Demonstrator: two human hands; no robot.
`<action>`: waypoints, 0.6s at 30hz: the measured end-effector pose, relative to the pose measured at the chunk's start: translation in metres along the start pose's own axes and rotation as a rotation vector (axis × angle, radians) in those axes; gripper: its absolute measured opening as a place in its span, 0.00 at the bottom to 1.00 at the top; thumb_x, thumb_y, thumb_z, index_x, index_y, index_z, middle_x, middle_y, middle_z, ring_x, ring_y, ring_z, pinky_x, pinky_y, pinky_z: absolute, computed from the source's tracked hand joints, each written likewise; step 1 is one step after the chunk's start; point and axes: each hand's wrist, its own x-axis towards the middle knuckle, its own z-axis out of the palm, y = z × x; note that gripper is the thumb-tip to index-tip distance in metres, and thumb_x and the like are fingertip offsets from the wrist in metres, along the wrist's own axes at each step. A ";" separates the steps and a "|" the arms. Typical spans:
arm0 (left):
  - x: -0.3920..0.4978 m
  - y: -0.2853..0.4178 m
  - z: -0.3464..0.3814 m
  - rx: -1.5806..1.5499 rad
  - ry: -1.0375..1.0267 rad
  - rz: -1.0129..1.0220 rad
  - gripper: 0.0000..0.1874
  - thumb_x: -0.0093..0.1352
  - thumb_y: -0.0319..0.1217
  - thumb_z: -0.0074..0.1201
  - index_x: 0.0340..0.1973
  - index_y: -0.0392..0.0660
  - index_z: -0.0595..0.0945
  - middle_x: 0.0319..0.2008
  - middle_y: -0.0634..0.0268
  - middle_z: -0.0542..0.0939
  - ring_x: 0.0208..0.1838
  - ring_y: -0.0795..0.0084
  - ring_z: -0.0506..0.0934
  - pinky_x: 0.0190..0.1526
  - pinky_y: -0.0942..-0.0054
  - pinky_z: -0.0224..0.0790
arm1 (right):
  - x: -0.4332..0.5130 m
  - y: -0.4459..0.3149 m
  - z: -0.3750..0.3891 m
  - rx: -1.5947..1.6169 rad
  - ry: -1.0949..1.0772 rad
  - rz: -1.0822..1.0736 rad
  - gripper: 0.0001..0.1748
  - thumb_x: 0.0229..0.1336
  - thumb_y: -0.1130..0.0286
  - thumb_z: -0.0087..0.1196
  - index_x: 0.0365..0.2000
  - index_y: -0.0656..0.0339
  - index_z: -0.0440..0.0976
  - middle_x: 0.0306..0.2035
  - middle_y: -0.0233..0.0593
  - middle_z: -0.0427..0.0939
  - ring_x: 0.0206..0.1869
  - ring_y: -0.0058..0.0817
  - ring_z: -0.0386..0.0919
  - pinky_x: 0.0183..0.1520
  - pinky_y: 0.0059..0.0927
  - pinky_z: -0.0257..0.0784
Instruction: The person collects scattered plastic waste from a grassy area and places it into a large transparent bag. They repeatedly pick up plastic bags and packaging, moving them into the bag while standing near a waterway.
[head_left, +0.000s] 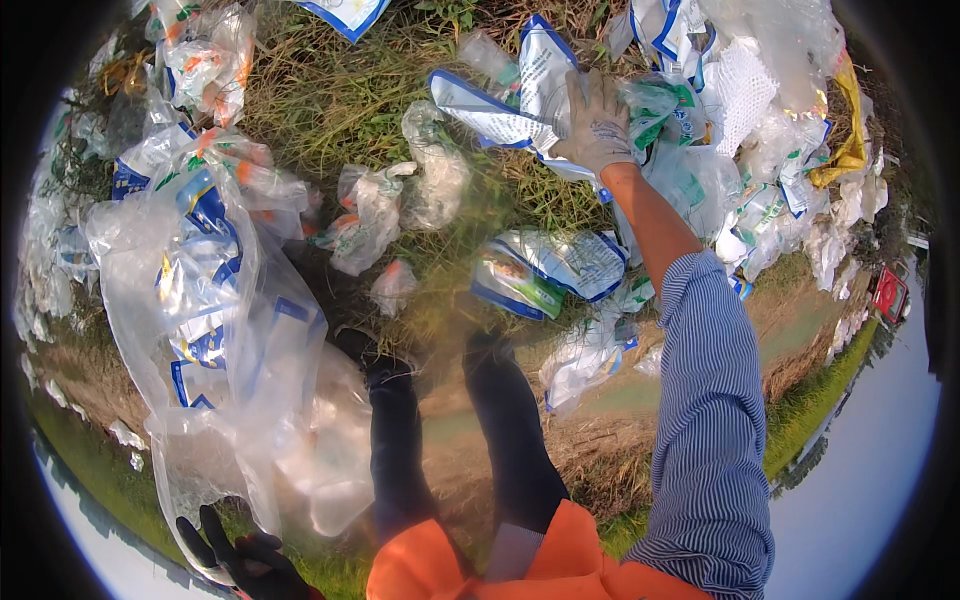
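My right hand, in a light work glove, is closed over a crumpled white-and-blue printed plastic wrapper on the grass; the fingertips are partly lost against it. Just right of that hand lie green-printed clear bags. At the lower left, my left hand wears a black glove and holds the rim of a large clear plastic bag; some of its fingers stick out. That bag stretches down from the hand to the ground, and blue-and-white wrappers show inside or through it.
Loose clear bags lie before my feet. Another blue-edged wrapper rests near my right leg. Heaped plastic film spreads along the right, with a yellow strip. A red object stands farther off. Dry grass covers the ground.
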 end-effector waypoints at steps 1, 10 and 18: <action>0.000 0.000 0.003 -0.002 -0.008 0.007 0.32 0.76 0.35 0.45 0.75 0.47 0.58 0.56 0.56 0.75 0.32 0.75 0.73 0.36 0.76 0.71 | 0.011 -0.002 0.007 0.063 -0.088 0.059 0.73 0.36 0.48 0.75 0.76 0.49 0.40 0.75 0.53 0.51 0.76 0.56 0.48 0.71 0.54 0.58; -0.011 0.002 0.009 0.007 -0.041 0.111 0.30 0.76 0.32 0.44 0.73 0.45 0.63 0.64 0.54 0.72 0.38 0.74 0.77 0.34 0.78 0.71 | -0.045 -0.049 0.113 0.536 -0.362 0.126 0.37 0.52 0.59 0.61 0.62 0.58 0.67 0.48 0.52 0.83 0.50 0.51 0.81 0.53 0.47 0.75; -0.047 0.031 -0.030 -0.569 -0.052 -0.161 0.30 0.80 0.43 0.39 0.75 0.45 0.60 0.47 0.57 0.84 0.21 0.78 0.73 0.36 0.71 0.76 | -0.087 -0.048 0.018 1.978 -0.011 0.300 0.13 0.67 0.74 0.49 0.45 0.75 0.74 0.42 0.50 0.83 0.47 0.36 0.81 0.56 0.33 0.75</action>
